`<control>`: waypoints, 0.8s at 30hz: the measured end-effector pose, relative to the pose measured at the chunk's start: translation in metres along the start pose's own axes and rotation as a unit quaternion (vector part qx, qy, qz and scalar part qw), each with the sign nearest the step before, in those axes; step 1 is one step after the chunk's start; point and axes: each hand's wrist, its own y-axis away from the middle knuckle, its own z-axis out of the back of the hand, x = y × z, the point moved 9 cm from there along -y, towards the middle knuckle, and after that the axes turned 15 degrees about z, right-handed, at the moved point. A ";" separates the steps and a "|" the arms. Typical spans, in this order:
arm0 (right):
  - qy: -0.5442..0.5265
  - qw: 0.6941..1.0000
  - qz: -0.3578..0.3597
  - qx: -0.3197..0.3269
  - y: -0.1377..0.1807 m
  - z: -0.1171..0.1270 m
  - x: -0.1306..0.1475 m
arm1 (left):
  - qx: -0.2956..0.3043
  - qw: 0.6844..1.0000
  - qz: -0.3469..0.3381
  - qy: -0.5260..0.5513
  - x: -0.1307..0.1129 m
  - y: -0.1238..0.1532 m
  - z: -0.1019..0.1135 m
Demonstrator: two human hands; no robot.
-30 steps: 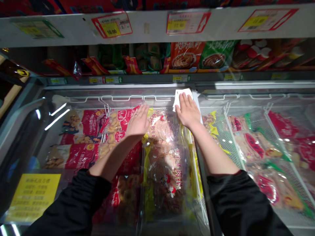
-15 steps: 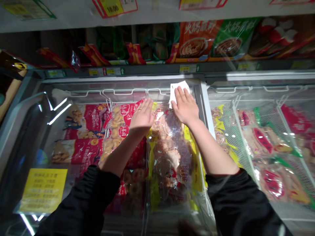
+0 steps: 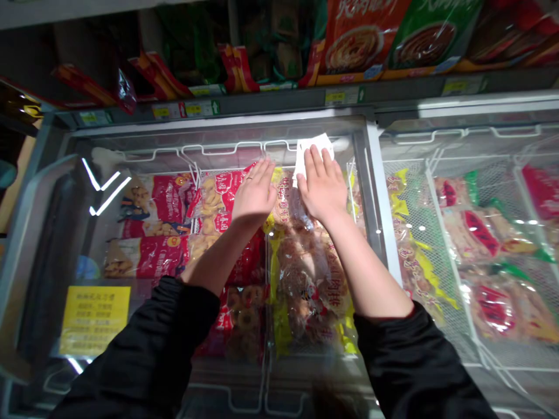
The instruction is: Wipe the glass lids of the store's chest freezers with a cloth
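My right hand (image 3: 323, 185) lies flat over a white cloth or tissue (image 3: 312, 144), pressing it on the clear glass lid of a chest freezer. The fingers are stretched out, and the white sheet shows beyond the fingertips and to their left. My left hand (image 3: 254, 191) rests on the glass farther left, palm down, fingers extended and close together, with nothing in it. Beneath the glass, red bags of frozen food (image 3: 220, 195) lie under the left hand. Yellow-edged clear bags (image 3: 305, 291) sit below the right hand and forearm.
A yellow notice (image 3: 95, 320) is fixed on the glass at lower left. The freezer's grey-white frame (image 3: 384, 215) divides off a right section with more frozen bags (image 3: 471, 233). Above the back edge stands a shelf with orange (image 3: 360, 43) and green packets (image 3: 430, 41).
My right hand and the white sheet have shifted slightly left on the glass. The left hand stays in about the same spot. The view has tilted down a little.
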 end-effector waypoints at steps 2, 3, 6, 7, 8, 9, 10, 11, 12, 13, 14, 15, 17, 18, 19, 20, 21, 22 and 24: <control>-0.009 1.000 0.015 0.008 -0.022 0.001 -0.002 | -0.002 1.000 -0.002 -0.008 0.000 0.000 0.000; -0.012 1.000 0.019 0.010 -0.029 0.003 -0.007 | -0.002 1.000 -0.002 -0.010 0.000 0.001 0.001; -0.017 1.000 0.006 0.003 -0.031 0.008 -0.030 | -0.003 1.000 0.000 -0.008 0.001 0.001 0.001; -0.016 1.000 -0.006 -0.004 -0.024 0.010 -0.036 | -0.003 1.000 0.000 -0.005 0.001 0.001 0.001; -0.013 1.000 -0.018 -0.010 -0.015 0.012 -0.040 | -0.003 1.000 0.001 -0.001 0.001 0.002 0.002; -0.008 0.999 -0.028 -0.015 -0.005 0.012 -0.040 | -0.003 1.000 0.002 0.002 0.001 0.002 0.002; -0.003 0.999 -0.034 -0.017 0.006 0.013 -0.038 | -0.003 1.000 0.003 0.003 0.000 0.002 0.003; 0.001 0.999 -0.035 -0.016 0.015 0.012 -0.032 | -0.003 1.000 0.006 0.003 0.000 0.002 0.003; 0.003 0.999 -0.032 -0.009 0.022 0.010 -0.024 | -0.003 1.000 0.009 0.001 0.000 0.002 0.003; 0.004 1.000 -0.026 0.001 0.027 0.008 -0.015 | -0.003 1.000 0.011 -0.002 -0.001 0.002 0.003; 0.003 1.000 -0.018 0.012 0.029 0.006 -0.006 | -0.002 1.000 0.012 -0.004 -0.001 0.002 0.003; 0.001 1.000 -0.006 0.021 0.027 0.005 0.002 | -0.002 1.000 0.011 -0.005 -0.001 0.002 0.003; -0.004 0.999 0.021 0.030 0.016 0.004 0.013 | -0.007 1.000 0.007 -0.003 -0.001 0.002 0.003; -0.006 0.999 0.035 0.031 0.008 0.005 0.015 | -0.010 1.000 0.003 0.000 -0.001 0.002 0.003; -0.008 0.998 0.048 0.031 -0.001 0.005 0.014 | -0.012 1.000 0.001 0.002 -0.001 0.002 0.003; -0.010 0.998 0.059 0.031 -0.010 0.006 0.011 | -0.014 1.000 -0.001 0.002 -0.001 0.002 0.003; -0.011 0.997 0.065 0.029 -0.018 0.006 0.005 | -0.016 1.000 -0.002 0.001 0.000 0.002 0.003; -0.010 0.997 0.067 0.027 -0.025 0.007 -0.002 | -0.016 1.000 -0.002 -0.002 0.000 0.002 0.002; -0.007 0.998 0.059 0.023 -0.031 0.008 -0.019 | -0.014 1.000 0.004 -0.008 0.001 0.002 0.002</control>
